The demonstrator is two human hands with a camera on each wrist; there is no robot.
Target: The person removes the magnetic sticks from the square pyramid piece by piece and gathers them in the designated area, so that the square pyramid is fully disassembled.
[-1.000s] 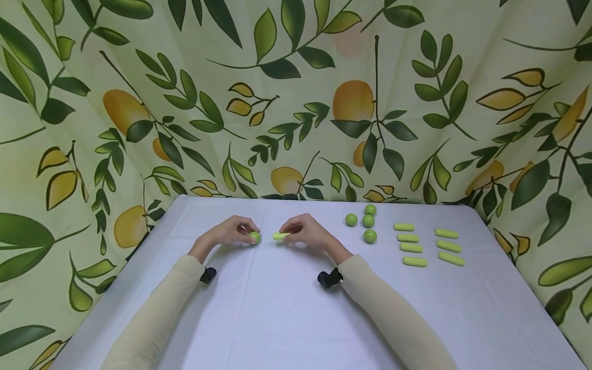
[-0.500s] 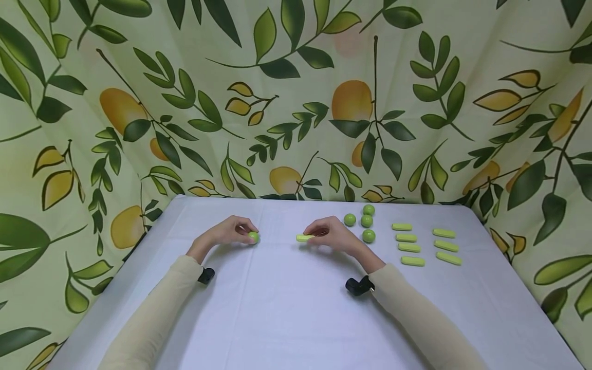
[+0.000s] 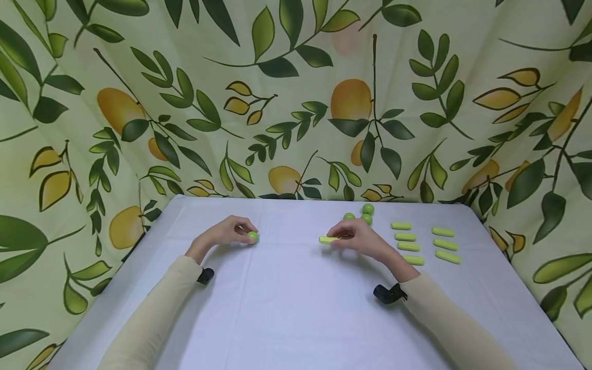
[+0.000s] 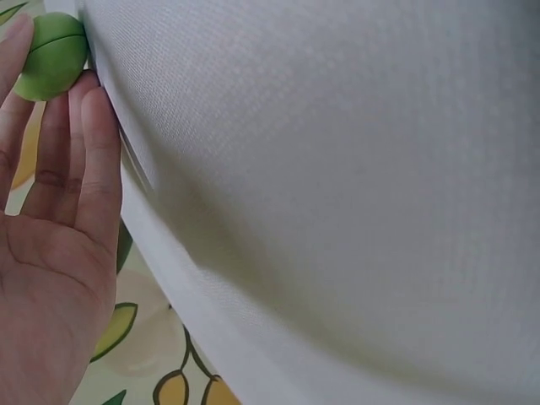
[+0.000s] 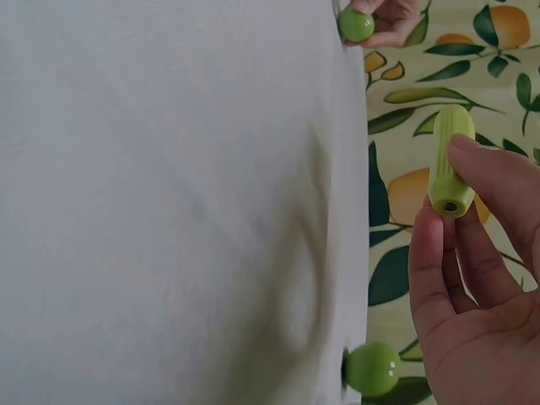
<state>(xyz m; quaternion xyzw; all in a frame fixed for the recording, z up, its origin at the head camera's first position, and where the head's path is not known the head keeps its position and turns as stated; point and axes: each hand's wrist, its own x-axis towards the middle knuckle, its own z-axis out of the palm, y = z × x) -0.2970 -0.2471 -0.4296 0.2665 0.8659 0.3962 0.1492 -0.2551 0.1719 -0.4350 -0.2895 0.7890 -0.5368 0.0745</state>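
At the table's left middle, my left hand [image 3: 231,230] pinches a green ball [image 3: 252,237] between thumb and fingertips. A seam line runs round that ball [image 4: 56,52] in the left wrist view. My right hand [image 3: 358,237] holds a light-green stick [image 3: 327,240] by thumb and fingers, just above the table. Seen from the right wrist, the stick [image 5: 451,164] is ribbed and has a dark round spot in its near end. Behind the right hand lie several green balls [image 3: 368,209], partly covered by it. Another green ball [image 5: 373,369] shows close to that hand in the right wrist view.
Several more light-green sticks [image 3: 409,246] lie in two columns to the right of the right hand. A white cloth covers the table [image 3: 277,308]. A curtain [image 3: 296,103] printed with leaves and fruit hangs behind it.
My right hand has moved to the right with the light-green stick, away from the ball in my left hand. The left hand has stayed in place.
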